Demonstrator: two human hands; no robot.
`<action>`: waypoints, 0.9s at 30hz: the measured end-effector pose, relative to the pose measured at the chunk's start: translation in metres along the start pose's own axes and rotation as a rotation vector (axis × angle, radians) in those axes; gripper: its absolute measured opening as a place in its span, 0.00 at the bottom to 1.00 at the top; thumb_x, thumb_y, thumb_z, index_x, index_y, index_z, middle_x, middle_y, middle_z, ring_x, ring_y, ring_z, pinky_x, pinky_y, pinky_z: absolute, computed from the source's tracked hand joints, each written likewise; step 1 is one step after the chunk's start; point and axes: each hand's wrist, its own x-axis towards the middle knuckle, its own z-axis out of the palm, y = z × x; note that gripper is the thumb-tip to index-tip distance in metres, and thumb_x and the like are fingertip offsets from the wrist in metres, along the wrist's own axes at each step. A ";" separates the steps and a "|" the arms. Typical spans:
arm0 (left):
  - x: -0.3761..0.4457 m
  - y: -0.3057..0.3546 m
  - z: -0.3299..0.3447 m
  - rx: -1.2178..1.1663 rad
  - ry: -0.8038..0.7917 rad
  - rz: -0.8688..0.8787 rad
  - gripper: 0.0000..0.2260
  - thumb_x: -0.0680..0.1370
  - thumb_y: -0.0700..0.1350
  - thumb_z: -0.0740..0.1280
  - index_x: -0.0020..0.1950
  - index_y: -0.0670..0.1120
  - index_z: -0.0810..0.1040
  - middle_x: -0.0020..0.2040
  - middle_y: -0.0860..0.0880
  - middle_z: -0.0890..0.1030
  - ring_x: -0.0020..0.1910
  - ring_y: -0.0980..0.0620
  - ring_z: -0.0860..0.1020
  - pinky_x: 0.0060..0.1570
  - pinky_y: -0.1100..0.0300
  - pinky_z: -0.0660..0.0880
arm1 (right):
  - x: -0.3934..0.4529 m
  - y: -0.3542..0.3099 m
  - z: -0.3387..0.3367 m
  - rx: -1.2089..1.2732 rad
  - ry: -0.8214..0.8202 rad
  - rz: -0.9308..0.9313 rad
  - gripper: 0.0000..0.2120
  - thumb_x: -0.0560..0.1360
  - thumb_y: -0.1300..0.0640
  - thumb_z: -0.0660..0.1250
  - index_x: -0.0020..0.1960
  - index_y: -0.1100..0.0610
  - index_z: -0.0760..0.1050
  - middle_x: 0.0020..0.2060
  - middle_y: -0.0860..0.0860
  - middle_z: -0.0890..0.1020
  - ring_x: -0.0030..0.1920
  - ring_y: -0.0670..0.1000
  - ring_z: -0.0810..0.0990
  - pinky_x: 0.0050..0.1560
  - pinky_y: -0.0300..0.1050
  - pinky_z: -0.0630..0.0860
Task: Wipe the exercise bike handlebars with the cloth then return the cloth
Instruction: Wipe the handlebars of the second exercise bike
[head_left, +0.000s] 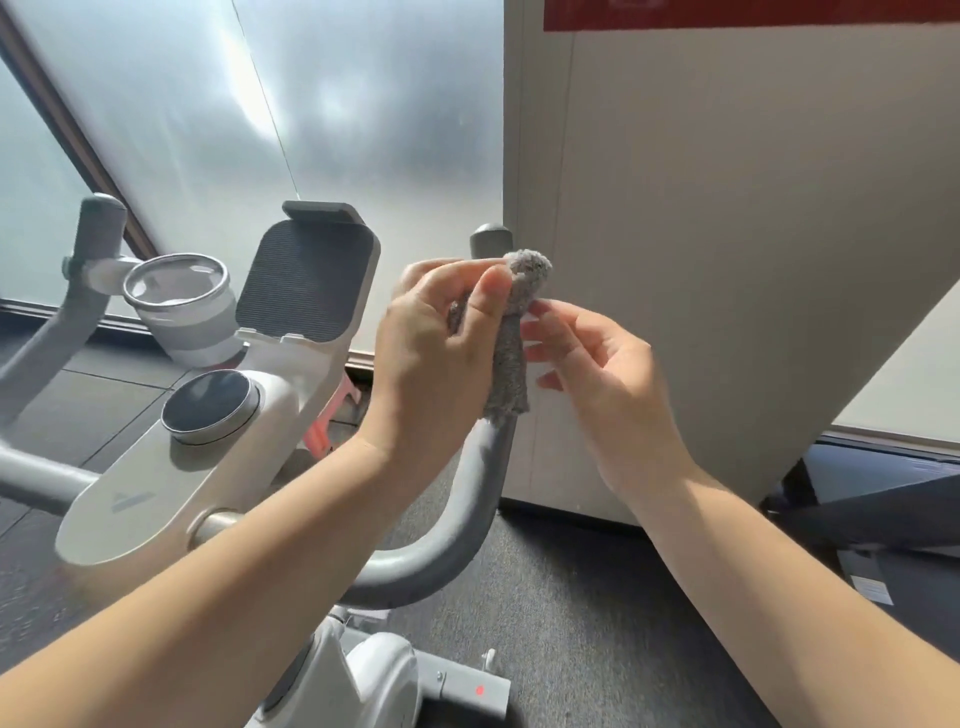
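Note:
A small grey fluffy cloth hangs bunched in front of the bike's right handlebar, whose capped tip shows above my fingers. My left hand pinches the cloth's upper part between thumb and fingers. My right hand is just right of the cloth, its fingertips touching the cloth's side with loosely bent fingers. The left handlebar rises at the far left. Whether the cloth touches the bar is hidden behind it.
The white bike console carries a round dial, a dark tablet holder and a cup holder with a white cup. A beige pillar stands close on the right. Frosted glass is behind. Dark gym flooring lies below.

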 end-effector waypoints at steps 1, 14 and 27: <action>-0.002 0.006 0.004 0.024 -0.039 0.038 0.09 0.79 0.52 0.59 0.49 0.58 0.79 0.51 0.52 0.78 0.55 0.57 0.76 0.54 0.68 0.70 | 0.000 -0.003 0.000 0.046 -0.029 -0.019 0.15 0.79 0.52 0.62 0.56 0.62 0.79 0.44 0.58 0.82 0.44 0.52 0.80 0.43 0.46 0.75; 0.012 0.005 -0.004 -0.199 -0.126 -0.183 0.26 0.76 0.60 0.48 0.53 0.49 0.81 0.55 0.52 0.83 0.55 0.57 0.79 0.60 0.53 0.74 | 0.025 0.008 -0.025 0.088 0.106 0.074 0.12 0.75 0.68 0.61 0.55 0.61 0.78 0.45 0.57 0.83 0.46 0.51 0.80 0.54 0.52 0.79; 0.005 -0.022 -0.014 0.369 -0.171 -0.046 0.21 0.79 0.58 0.48 0.62 0.57 0.77 0.65 0.62 0.74 0.65 0.69 0.66 0.67 0.64 0.62 | 0.104 0.029 -0.006 0.181 -0.102 0.166 0.14 0.76 0.59 0.59 0.60 0.56 0.75 0.46 0.54 0.83 0.47 0.53 0.81 0.51 0.51 0.78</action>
